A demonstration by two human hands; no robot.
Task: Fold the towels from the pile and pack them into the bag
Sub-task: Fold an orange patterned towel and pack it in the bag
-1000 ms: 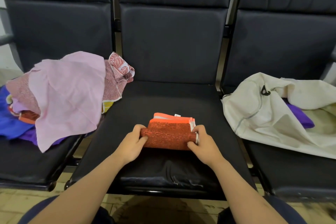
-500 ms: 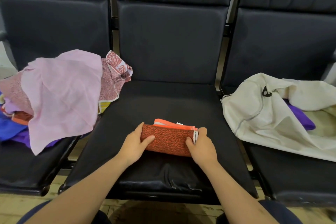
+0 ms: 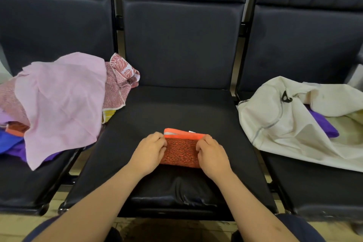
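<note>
Head view: left hand [image 3: 149,151] and right hand [image 3: 213,153] grip a folded orange towel [image 3: 180,152]. Purple towel [image 3: 324,126] lies in bag [image 3: 275,124]; pile [image 3: 59,100] awaits.

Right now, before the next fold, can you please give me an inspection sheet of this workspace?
Surface: middle seat, dark and padded, bears the orange towel.
Job's things: orange towel folded small, near the seat's front; pile of towels on the left seat; cream bag on the right seat, open, purple towel inside.
Clutter: nothing seen.
Grippers: left hand and right hand each grip one end of the orange towel.
Cables: nothing seen.
Surroundings: seat backs behind; pale floor below.
</note>
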